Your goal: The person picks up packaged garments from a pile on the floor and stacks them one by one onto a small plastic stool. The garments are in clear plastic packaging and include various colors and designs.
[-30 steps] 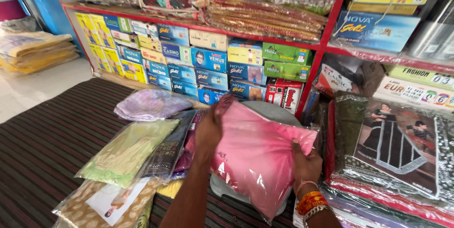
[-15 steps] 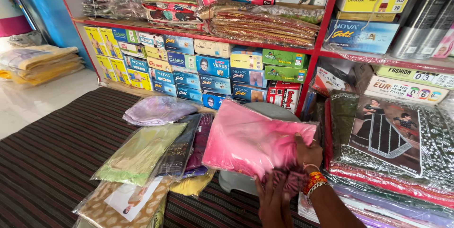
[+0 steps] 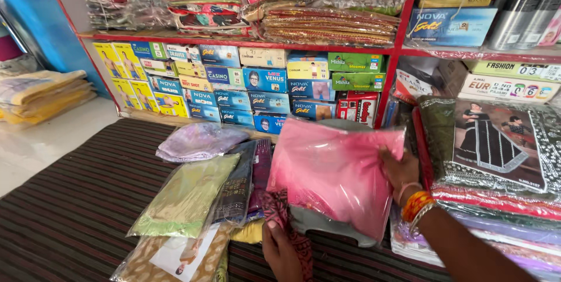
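Gripping the right edge of a pink garment packet (image 3: 333, 174), the right hand (image 3: 400, 171) holds it tilted above a grey stool (image 3: 327, 229), beside a stack of packed saris (image 3: 497, 159). The left hand (image 3: 283, 250) is closed on a dark red patterned cloth (image 3: 280, 209) just below the packet, next to a green packet (image 3: 187, 194) and a lilac packet (image 3: 198, 140) lying on the striped mat (image 3: 76, 200)
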